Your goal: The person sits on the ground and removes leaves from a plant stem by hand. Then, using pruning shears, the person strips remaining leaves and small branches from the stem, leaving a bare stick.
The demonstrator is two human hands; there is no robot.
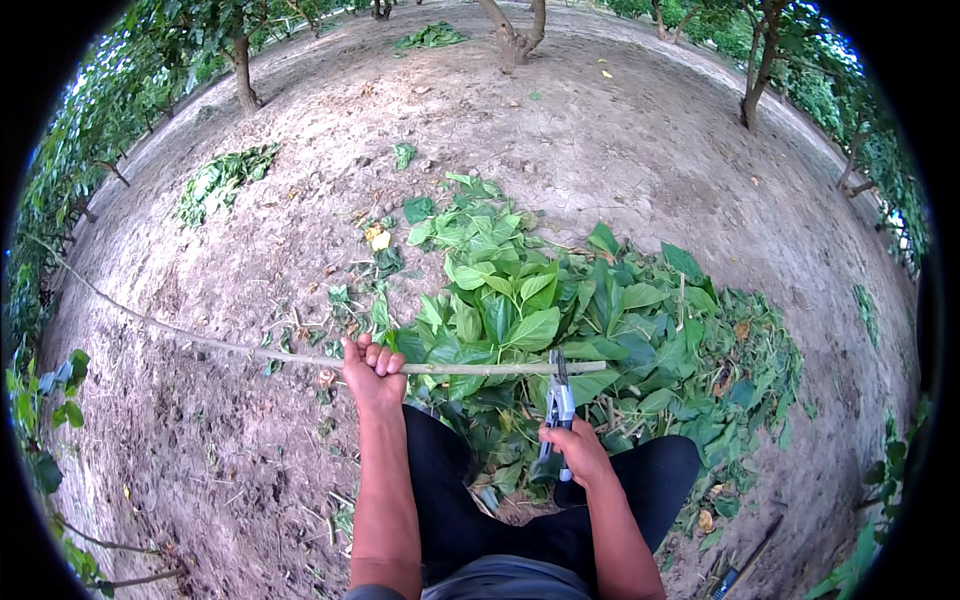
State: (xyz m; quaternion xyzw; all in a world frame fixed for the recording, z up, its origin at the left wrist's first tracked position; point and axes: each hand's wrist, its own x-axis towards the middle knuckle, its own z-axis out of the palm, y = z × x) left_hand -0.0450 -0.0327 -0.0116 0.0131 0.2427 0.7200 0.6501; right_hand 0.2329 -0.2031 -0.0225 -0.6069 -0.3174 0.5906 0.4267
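My left hand point(374, 372) is wrapped round a long, thin, leafless branch point(240, 347). The branch runs from the far left across in front of me, its cut end lying to the right over the leaves. My right hand point(580, 450) grips a pair of pruning shears point(560, 408) by the handles, blades pointing away from me. The blades meet the branch near its right end; whether they are closed through it I cannot tell. Beneath and beyond both hands lies a broad heap of green leaves point(520, 320).
Smaller leaf piles lie on the dirt at the left point(225, 183) and far off point(430, 37). Tree trunks point(515, 45) stand around. A long thin tool with a blue part point(727, 580) lies at the lower right. Leafy twigs point(110, 545) reach in at the lower left.
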